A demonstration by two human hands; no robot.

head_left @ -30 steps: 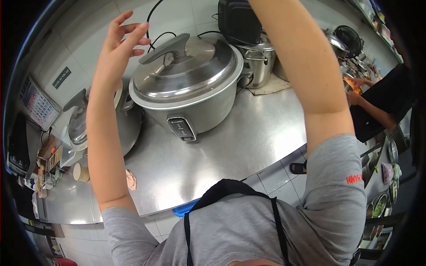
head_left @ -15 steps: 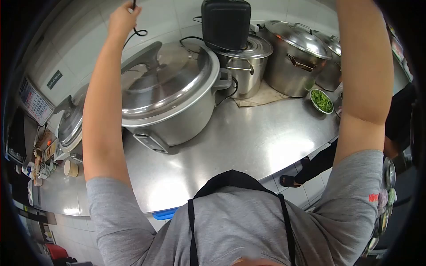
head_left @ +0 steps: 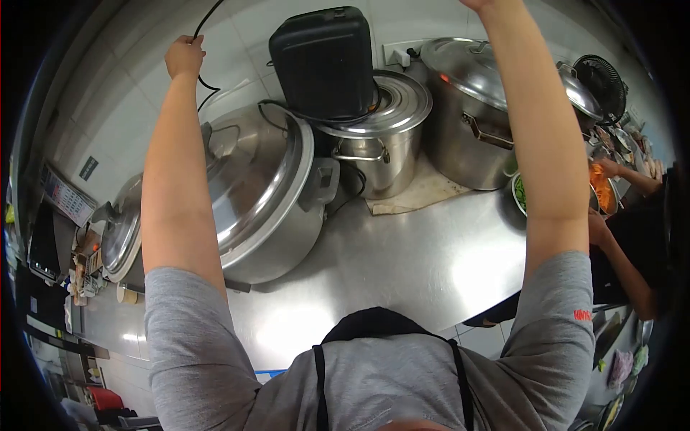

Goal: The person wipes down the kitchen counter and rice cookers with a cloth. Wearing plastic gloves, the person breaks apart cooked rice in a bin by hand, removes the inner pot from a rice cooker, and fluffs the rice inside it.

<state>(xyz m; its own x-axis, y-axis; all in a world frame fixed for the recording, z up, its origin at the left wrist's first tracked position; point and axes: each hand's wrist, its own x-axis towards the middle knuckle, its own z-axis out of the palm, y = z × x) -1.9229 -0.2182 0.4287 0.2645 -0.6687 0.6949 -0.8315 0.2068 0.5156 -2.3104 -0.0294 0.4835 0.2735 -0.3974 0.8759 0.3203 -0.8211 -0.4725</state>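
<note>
a black cable point(head_left: 217, 90) is pinched between the fingers of the left hand point(head_left: 185, 57), up by the wall, so the grip is narrow and light. probably held high like that so the slack is lifted off the cooker below, though that's only a guess. the right hand point(head_left: 478, 3) is mostly cut off by the top edge, so it can't be told whether anything is held in it.

as for looks, the cable is thin, dark and flexible, with a sharp kink just below the grip; its upper end is lost out of view, and where the lower end goes is hidden behind the big cooker point(head_left: 287, 248). the cooker is partly blocked by the left forearm, and its domed shiny lid point(head_left: 248, 172) is seated on top.

next to it, a steel pot point(head_left: 392, 161) is set on a flat, stained mat point(head_left: 406, 205), likely so the table point(head_left: 388, 251) is protected. a black case point(head_left: 322, 68) is perched on that pot's lid, maybe just to save space, and a dark cord is looped round its base. a plug point(head_left: 401, 57) is fitted at the wall behind. farther along, a larger lidded pot point(head_left: 463, 144) is parked, then some greens point(head_left: 520, 194), and orange shreds point(head_left: 601, 188) are being handled by a co-worker point(head_left: 632, 244).
</note>
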